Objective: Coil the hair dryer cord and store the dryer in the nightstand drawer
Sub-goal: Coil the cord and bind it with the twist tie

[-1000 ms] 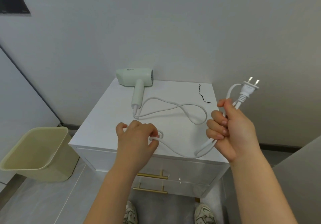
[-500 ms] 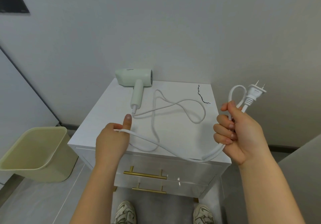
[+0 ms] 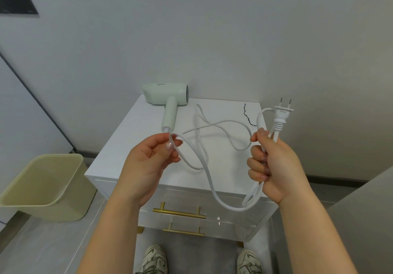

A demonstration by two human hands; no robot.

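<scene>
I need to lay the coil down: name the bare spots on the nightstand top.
Free on the nightstand top: left strip beside the hair dryer; the back between it and the black thread. Crowded: the centre, crossed by cord loops.

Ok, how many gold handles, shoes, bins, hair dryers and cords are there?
Gold handles: 2
Shoes: 2
Bin: 1
Hair dryer: 1
Cord with plug: 1
Total: 7

Above the nightstand, the left hand pinches the cord, the right hand grips its gathered loops; the dryer lies on top.
</scene>
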